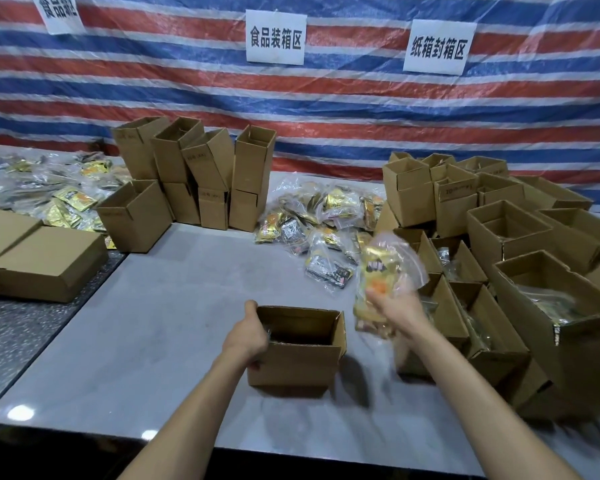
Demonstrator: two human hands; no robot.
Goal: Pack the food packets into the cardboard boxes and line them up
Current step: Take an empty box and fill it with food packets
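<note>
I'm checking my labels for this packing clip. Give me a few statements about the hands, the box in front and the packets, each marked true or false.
1. The left hand grips the left wall of the open box in front. True.
2. The right hand holds nothing. False: it holds a clear bag of food packets.
3. That bag is already inside the open box. False: it is held up to the right of the box, outside it.
4. A pile of packets lies on the table behind the open box. True.
5. The stacked boxes at the back left are closed. False: their tops stand open.
</note>
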